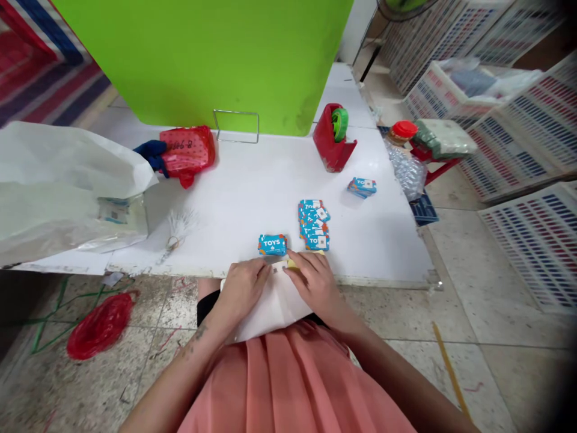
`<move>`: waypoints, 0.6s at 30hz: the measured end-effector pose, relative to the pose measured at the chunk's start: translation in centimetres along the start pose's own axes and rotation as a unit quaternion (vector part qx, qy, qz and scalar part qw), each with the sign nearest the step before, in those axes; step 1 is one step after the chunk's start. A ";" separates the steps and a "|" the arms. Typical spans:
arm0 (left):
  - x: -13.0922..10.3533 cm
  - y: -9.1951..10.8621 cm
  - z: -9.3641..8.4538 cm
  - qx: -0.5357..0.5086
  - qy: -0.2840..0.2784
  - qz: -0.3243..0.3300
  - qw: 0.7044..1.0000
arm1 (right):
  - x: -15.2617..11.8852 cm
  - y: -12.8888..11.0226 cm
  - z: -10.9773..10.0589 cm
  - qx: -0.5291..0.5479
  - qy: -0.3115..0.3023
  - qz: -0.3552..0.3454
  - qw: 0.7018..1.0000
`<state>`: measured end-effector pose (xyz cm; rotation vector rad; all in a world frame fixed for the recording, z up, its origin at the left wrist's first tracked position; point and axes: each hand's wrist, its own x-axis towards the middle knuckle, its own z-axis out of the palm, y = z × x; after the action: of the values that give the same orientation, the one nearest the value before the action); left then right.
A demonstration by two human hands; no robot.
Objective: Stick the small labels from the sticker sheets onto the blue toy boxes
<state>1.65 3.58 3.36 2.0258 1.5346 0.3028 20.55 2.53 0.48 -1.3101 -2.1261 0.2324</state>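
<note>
At the table's front edge, a flat white sheet point(276, 307) with small dark marks near its top lies over my lap; whether it is paper or a bag I cannot tell. My left hand point(246, 285) grips its left side, fingers closed. On the other side my right hand point(315, 284) is closed on the sheet too, beside a yellow strip point(293, 263) partly under the fingers. Just beyond my hands is a small stack of blue TOYS cards point(272, 244). A spread pile of similar cards point(314, 225) lies right of it, and another stack point(362, 187) sits farther right.
A red tape dispenser point(333, 141) with green tape stands at the back right. A red package point(188, 150), white plastic bag point(67, 186) and bundle of clear ties point(175, 231) are left. A green board point(216, 60) rises behind; white crates point(536, 240) stand right.
</note>
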 end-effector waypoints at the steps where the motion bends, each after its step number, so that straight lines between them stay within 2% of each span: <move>1: 0.0 -0.1 0.0 -0.001 -0.001 0.002 1.000 | 0.2 0.1 0.1 0.013 0.001 0.011 1.000; 7: 0.3 -0.3 0.1 0.017 0.001 0.013 1.000 | 0.3 -0.1 0.6 0.095 0.016 0.034 0.995; 12: 0.2 -0.5 0.5 0.052 0.008 0.012 0.999 | 1.7 0.5 -0.3 0.227 -0.003 0.123 0.966; 14: -0.1 -0.4 0.5 0.088 0.013 0.032 0.995 | 3.0 1.2 -0.4 0.263 -0.020 0.155 0.952; 18: -1.2 0.3 0.6 0.166 0.034 0.121 0.978 | 5.8 2.8 0.4 0.301 -0.079 0.199 0.929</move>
<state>1.82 2.23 3.19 2.4965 1.4546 0.2228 20.64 8.91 1.31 -1.3439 -1.6721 1.0967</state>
